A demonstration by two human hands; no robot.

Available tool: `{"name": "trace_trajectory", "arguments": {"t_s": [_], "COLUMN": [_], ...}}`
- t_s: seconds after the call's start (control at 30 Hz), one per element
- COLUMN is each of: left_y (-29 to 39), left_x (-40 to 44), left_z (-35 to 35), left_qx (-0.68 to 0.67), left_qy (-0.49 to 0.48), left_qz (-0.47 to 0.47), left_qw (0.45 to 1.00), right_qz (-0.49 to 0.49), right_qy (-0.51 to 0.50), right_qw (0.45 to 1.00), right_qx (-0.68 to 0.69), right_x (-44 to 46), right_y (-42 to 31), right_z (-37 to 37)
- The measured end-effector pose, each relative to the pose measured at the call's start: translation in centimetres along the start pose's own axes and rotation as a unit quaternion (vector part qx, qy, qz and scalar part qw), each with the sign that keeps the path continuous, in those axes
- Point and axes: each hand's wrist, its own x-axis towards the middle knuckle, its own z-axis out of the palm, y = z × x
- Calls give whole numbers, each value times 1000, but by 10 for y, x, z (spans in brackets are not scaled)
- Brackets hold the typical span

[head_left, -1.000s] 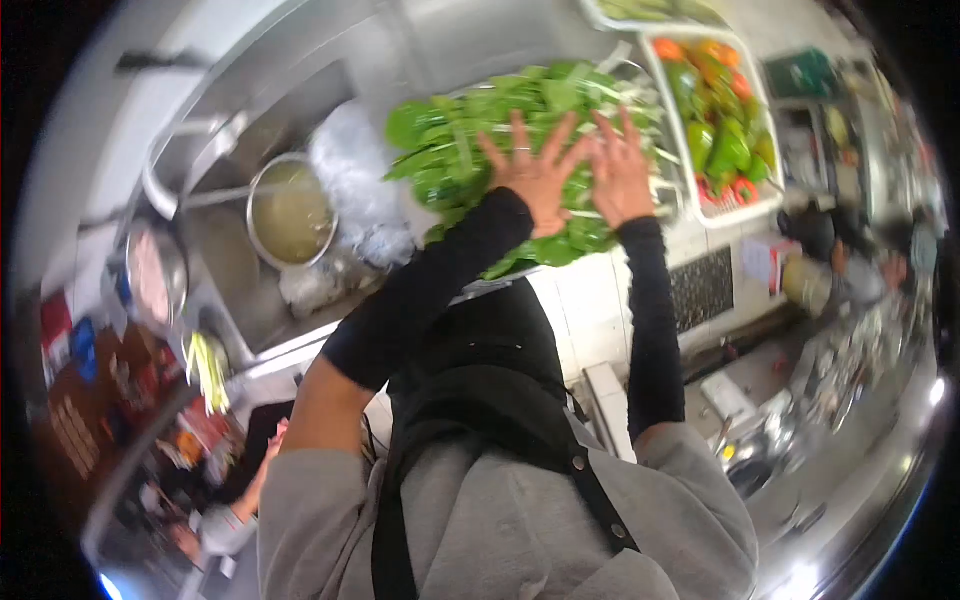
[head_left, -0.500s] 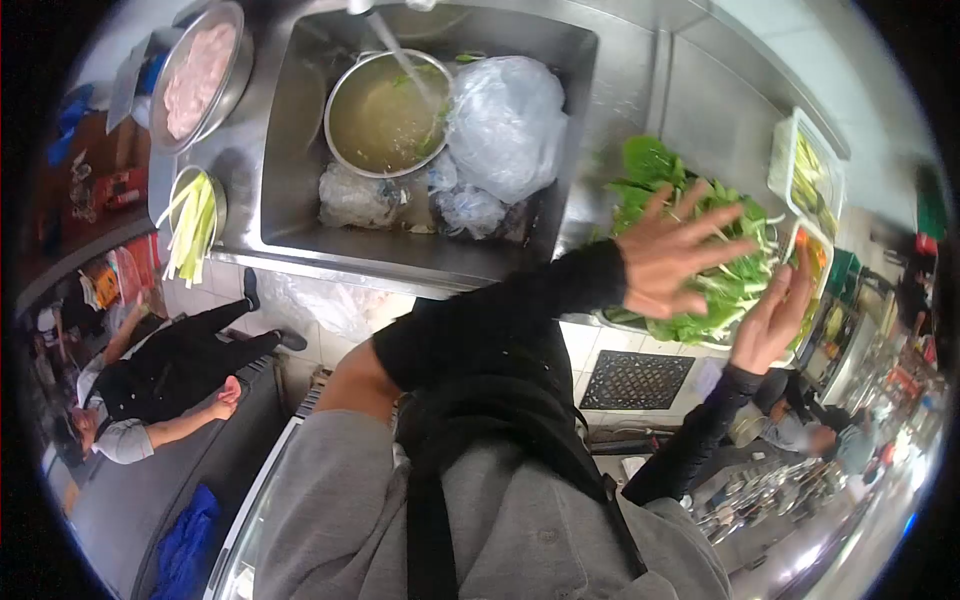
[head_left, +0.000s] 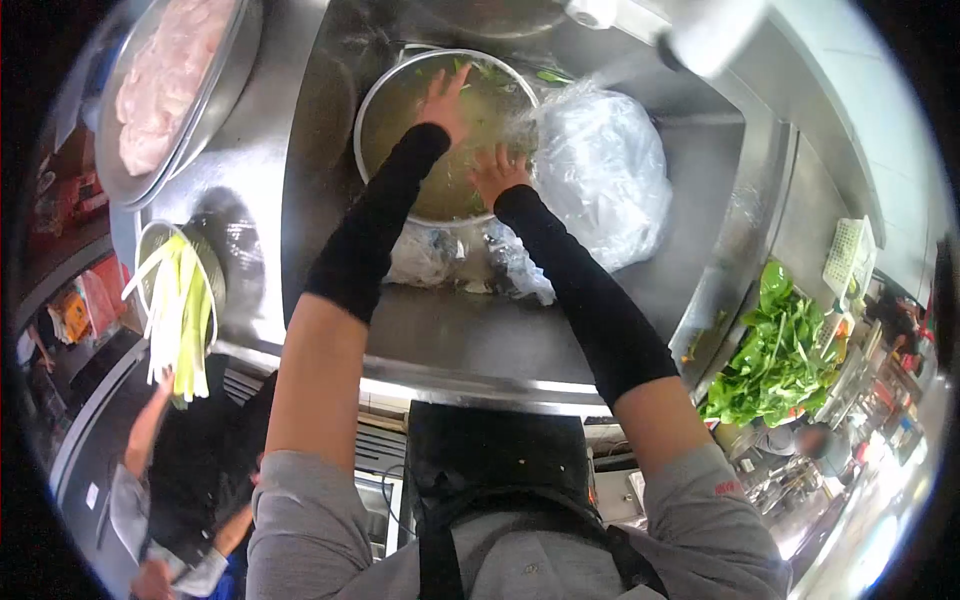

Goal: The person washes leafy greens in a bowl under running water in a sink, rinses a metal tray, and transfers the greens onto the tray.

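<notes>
A round metal pot (head_left: 365,150) of murky, yellowish water with a few green leaf bits stands in the steel sink. Over its left half is my left hand (head_left: 443,108), fingers spread and empty. My right hand (head_left: 498,176) is above the pot's right side, also with fingers apart and holding nothing. Whether the fingertips touch the water I cannot tell. Right beside the pot sits a big clear plastic bag (head_left: 605,180). Crumpled plastic (head_left: 422,257) lies in front of the pot.
A metal bowl of pale raw meat (head_left: 170,85) and a container of cut green stalks (head_left: 180,315) are on the left. Leafy greens (head_left: 770,360) and a white basket (head_left: 848,258) stand right. A faucet (head_left: 705,40) overhangs the sink; a co-worker (head_left: 190,480) is lower left.
Both hands have left the leafy greens and moved left to the pot. The view has shifted right, toward the sink's front. The co-worker now stands nearer the stalks.
</notes>
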Motion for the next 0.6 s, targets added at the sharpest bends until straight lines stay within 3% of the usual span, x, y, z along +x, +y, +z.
{"name": "trace_trajectory", "arguments": {"t_s": [0.03, 0.07, 0.13, 0.23, 0.37, 0.47, 0.5, 0.6], "left_y": [-6, -3, -13, -12, 3, 19, 22, 29], "left_x": [20, 36, 72, 96, 82, 58, 47, 13], "left_z": [18, 15, 56, 82, 82, 59, 50, 25], "left_qx": [3, -60, -53, -229, -179, -152, -156, -155], "left_qy": [8, -66, 2, 38, 3, -67, -97, -100], "left_qz": [-28, -62, -17, -51, -73, -53, -62, -81], "left_qw": [1000, 994, 998, 971, 981, 985, 981, 979], "right_qz": [0, 24, 70, 51, 39, 59, 30, 152], "right_qy": [-56, -45, -14, 138, 115, 56, 104, 216], "right_qw": [998, 998, 992, 967, 976, 987, 989, 954], "right_qx": [-8, -36, -101, -210, -179, -138, -100, 143], "right_x": [11, 13, 21, 15, 11, 5, -7, -24], "right_y": [-1, -2, 4, 23, 33, 21, 20, 16], "right_z": [13, 22, 27, 36, 44, 49, 37, 0]}}
